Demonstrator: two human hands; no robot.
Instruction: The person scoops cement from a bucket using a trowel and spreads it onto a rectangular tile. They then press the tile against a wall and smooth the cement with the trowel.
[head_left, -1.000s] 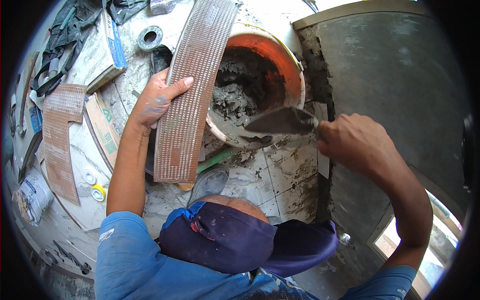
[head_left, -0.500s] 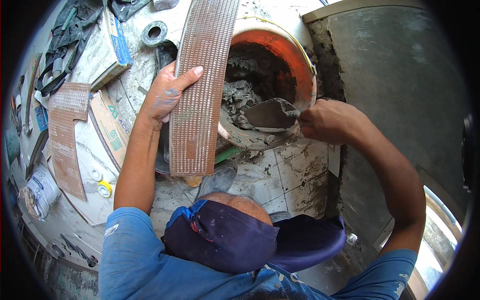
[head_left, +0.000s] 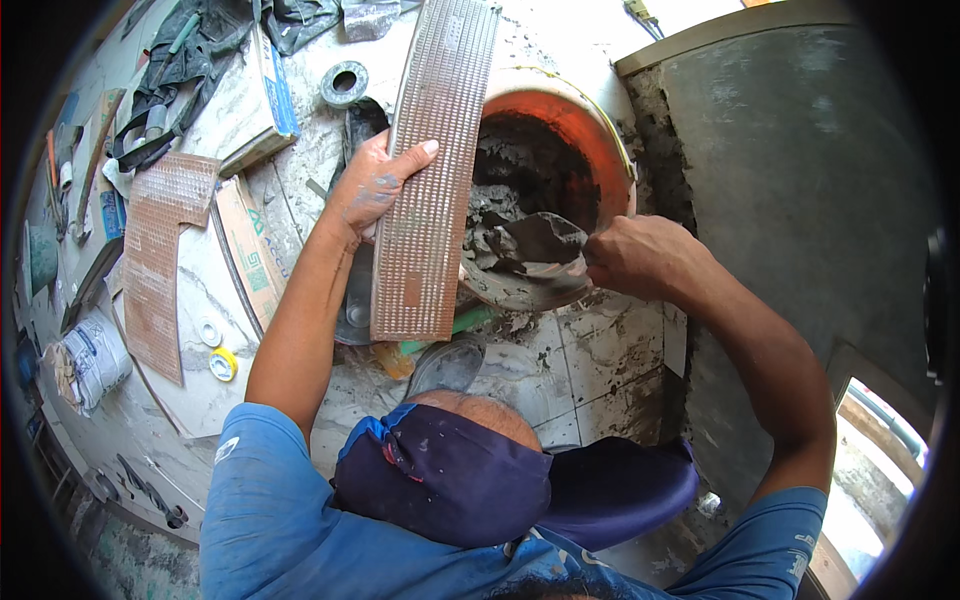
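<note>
My left hand (head_left: 385, 185) grips a long tile strip (head_left: 430, 200) by its left edge, thumb across its brown, ribbed face. The strip stands lengthwise in front of me and covers the left rim of an orange bucket (head_left: 612, 150). Wet grey mortar (head_left: 500, 165) fills the bottom of that bucket. At the near right rim my right hand (head_left: 640, 258) is closed round the handle of a trowel, which the fingers hide. The trowel's blade (head_left: 545, 240) reaches into the mortar and is smeared with it.
A cut, L-shaped tile piece (head_left: 160, 260) lies at the left beside a cardboard box (head_left: 250, 245). Near it are a yellow tape roll (head_left: 223, 364) and a white bag (head_left: 95, 360). A grey ring (head_left: 345, 84) lies beyond my left hand. A grey panel (head_left: 790, 200) stands close on the right.
The trowel blade has tilted and sunk further into the mortar. In the picture, the tile strip and my left hand sit slightly farther right, as does most of the background.
</note>
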